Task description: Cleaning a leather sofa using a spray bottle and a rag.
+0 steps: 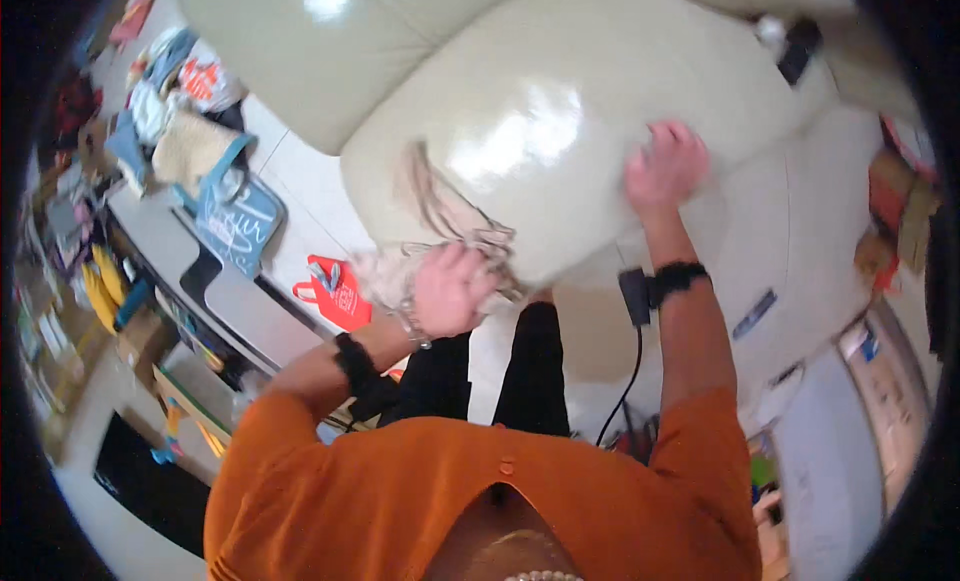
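A crumpled beige cloth [457, 221] hangs from my left hand [454, 288], its far end trailing over the edge of a glossy cream leather seat [570, 198]. Motion blurs both the cloth and the hand. A bracelet circles my left wrist. Off to the right, my right hand [667, 165] is above the seat's right side with curled fingers and no visible object in it. Blur hides whether it touches the leather. Each forearm wears a black strap, and a black device [635, 296] with a cable sits beside the right one.
A red bag [334, 292] stands on the white tile floor left of the seat. Beyond it lie a blue lettered mat [240, 221] and a heap of clothes and towels [199, 150]. A dark object [799, 50] rests at the seat's far right. A small dark item [754, 313] lies on the right.
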### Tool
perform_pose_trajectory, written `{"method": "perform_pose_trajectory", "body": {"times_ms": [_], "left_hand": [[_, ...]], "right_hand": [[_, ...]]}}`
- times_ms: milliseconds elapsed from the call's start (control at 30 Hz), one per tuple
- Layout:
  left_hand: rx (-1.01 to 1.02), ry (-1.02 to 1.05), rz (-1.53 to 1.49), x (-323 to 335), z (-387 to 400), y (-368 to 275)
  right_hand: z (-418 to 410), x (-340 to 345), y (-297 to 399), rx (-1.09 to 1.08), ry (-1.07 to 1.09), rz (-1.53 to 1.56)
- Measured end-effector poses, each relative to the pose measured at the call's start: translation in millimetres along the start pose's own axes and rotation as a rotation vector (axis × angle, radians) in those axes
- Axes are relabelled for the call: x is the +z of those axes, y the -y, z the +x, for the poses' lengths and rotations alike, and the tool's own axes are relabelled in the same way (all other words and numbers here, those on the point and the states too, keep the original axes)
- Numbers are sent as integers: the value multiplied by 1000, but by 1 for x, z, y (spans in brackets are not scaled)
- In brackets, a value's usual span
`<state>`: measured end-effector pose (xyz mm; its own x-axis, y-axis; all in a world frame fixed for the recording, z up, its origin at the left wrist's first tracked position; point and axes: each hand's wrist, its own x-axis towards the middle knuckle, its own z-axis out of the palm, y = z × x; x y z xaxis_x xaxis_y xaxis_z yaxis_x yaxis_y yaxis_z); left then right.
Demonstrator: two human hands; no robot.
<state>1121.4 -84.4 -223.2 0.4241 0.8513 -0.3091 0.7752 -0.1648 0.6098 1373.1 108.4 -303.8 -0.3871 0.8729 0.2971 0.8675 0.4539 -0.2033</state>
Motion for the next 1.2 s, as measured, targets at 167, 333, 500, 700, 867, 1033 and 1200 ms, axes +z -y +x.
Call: {"method": "perform_pose_trajectory", "body": {"times_ms": [167,333,500,700,867,1033,1200], "left_hand": [[435,-245,303,15,129,-33],[357,-227,516,-1,262,-77],[441,-395,554,-6,274,-101],[748,88,816,69,119,-61],[453,501,622,66,-28,-21],[-100,892,681,4,-146,5],[-37,1037,403,-79,-195,100]], "right_hand": [[-1,-11,-10,68,-67,81],[-57,-67,-40,862,-342,1163],[-299,-110,-54,1403,-264,972],[-491,-143,126,2027,184,1039],[-476,-189,200,1818,543,1309],[-496,-229,160,1805,251,1231],[-564,-254,87,2020,-130,1279]]}}
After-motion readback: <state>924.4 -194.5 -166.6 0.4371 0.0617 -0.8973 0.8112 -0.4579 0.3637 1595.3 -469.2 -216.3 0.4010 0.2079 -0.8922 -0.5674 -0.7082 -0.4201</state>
